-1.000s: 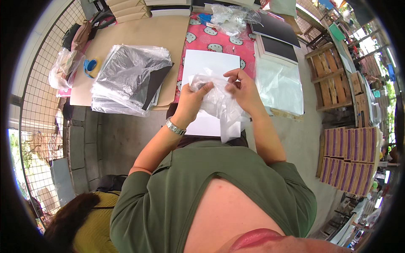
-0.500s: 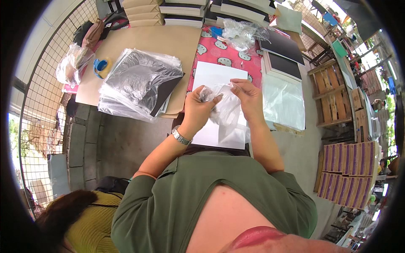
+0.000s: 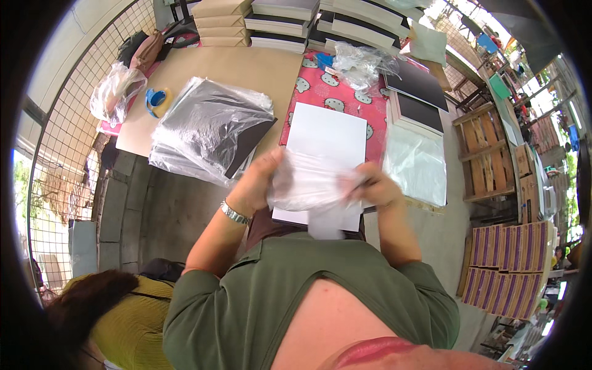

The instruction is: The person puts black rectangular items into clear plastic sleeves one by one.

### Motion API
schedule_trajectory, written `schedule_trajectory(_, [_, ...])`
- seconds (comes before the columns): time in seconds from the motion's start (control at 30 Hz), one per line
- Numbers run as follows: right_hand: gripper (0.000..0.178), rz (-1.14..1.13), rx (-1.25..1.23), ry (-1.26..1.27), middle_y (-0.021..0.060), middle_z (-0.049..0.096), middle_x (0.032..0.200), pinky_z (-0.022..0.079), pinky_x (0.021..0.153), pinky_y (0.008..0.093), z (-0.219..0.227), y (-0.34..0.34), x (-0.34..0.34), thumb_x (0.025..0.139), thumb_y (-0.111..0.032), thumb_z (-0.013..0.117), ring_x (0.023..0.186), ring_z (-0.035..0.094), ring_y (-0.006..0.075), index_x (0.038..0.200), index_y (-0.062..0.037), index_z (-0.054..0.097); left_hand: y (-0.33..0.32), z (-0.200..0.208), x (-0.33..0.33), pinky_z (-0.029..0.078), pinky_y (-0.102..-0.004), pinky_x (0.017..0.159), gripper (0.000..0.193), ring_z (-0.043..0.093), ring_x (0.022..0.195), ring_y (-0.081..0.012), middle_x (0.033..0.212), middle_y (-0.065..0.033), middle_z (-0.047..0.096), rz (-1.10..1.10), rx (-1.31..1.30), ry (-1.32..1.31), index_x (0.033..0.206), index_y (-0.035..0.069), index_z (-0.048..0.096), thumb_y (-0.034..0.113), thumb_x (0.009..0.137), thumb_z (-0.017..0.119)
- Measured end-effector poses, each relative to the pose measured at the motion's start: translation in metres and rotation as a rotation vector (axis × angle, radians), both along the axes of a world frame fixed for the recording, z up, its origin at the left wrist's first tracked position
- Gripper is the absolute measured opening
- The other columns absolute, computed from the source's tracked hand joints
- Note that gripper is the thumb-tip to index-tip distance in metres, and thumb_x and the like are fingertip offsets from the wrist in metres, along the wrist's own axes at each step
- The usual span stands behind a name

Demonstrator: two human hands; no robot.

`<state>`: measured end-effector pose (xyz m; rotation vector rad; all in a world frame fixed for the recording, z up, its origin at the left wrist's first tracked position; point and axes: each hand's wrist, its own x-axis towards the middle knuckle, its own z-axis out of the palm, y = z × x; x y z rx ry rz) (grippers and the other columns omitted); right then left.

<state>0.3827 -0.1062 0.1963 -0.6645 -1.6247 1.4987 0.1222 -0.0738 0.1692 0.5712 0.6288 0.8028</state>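
Note:
A clear plastic bag (image 3: 311,182) is stretched sideways between my two hands, smeared by motion. My left hand (image 3: 254,182), with a metal-band watch on its wrist, grips its left end; some fingers are behind or inside the film, I cannot tell which. At the right end, my blurred right hand (image 3: 377,188) holds the plastic with curled fingers. Beneath the bag lies a white paper-topped stack (image 3: 327,132) at the table's near edge. A blurred whitish flap hangs below the bag, over the stack's lower end.
Plastic-wrapped black-covered stacks (image 3: 209,129) and a tape roll (image 3: 159,102) lie on brown board (image 3: 240,68) at left. Crumpled plastic (image 3: 364,65) sits on the pink patterned cloth (image 3: 314,86). Black-covered pads (image 3: 416,111) and clear sleeves (image 3: 416,163) are at right. Someone in yellow-green (image 3: 132,320) is at lower left.
The bunched plastic is now spread wide between my hands. My hands have moved apart and closer to my body. The view has shifted slightly.

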Motion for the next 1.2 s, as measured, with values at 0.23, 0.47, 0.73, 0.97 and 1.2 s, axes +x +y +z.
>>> schedule_trajectory(0.23, [0.025, 0.580, -0.167, -0.409, 0.0074, 0.064, 0.086, 0.048, 0.077, 0.0357, 0.000, 0.002, 0.052, 0.078, -0.015, 0.068, 0.087, 0.060, 0.0196, 0.098, -0.0022, 0.062, 0.004, 0.026, -0.035, 0.050, -0.0404, 0.079, 0.035, 0.062, 0.082, -0.0245, 0.090, -0.0145, 0.061, -0.105, 0.451, -0.314, 0.105, 0.003, 0.057, 0.028, 0.081, 0.062])
schedule_trajectory(0.47, [0.042, -0.365, -0.471, 0.711, 0.0068, 0.059, 0.076, 0.049, 0.080, 0.0382, 0.029, -0.004, 0.053, 0.090, -0.044, 0.044, 0.084, 0.061, 0.0186, 0.090, -0.0047, 0.058, -0.020, 0.003, -0.017, 0.050, -0.0416, 0.075, 0.040, 0.061, 0.087, -0.0262, 0.103, -0.0192, 0.059, -0.377, 0.635, 0.331, 0.109, 0.002, 0.054, 0.027, 0.079, 0.064])
schedule_trajectory(0.73, [0.015, -0.199, -0.140, 0.442, 0.0050, 0.057, 0.073, 0.046, 0.059, 0.0301, -0.007, 0.005, 0.061, 0.077, -0.017, 0.067, 0.062, 0.053, 0.0121, 0.074, -0.0072, 0.057, -0.006, 0.013, -0.019, 0.049, -0.0289, 0.068, 0.040, 0.059, 0.073, -0.0137, 0.088, -0.0111, 0.064, -0.474, 0.824, 0.214, 0.108, 0.000, 0.056, 0.025, 0.078, 0.067])
schedule_trajectory(0.97, [0.011, -0.116, -0.460, -0.050, 0.0015, 0.058, 0.066, 0.044, 0.057, 0.0284, -0.015, 0.014, 0.057, 0.081, -0.015, 0.062, 0.060, 0.052, 0.0117, 0.078, -0.0038, 0.062, 0.024, 0.029, -0.030, 0.042, -0.0196, 0.061, 0.030, 0.052, 0.067, -0.0059, 0.083, -0.0051, 0.064, -0.067, 0.463, 0.098, 0.108, 0.001, 0.056, 0.021, 0.086, 0.059])
schedule_trajectory(1.2, [0.024, -0.358, -0.179, 0.751, 0.0106, 0.064, 0.095, 0.052, 0.077, 0.0390, -0.014, 0.026, 0.061, 0.084, -0.020, 0.060, 0.089, 0.062, 0.0243, 0.102, -0.0042, 0.057, 0.017, -0.023, -0.026, 0.042, -0.0212, 0.065, 0.035, 0.054, 0.070, -0.0076, 0.082, -0.0020, 0.061, -0.223, 0.411, 0.466, 0.108, 0.001, 0.055, 0.024, 0.083, 0.063])
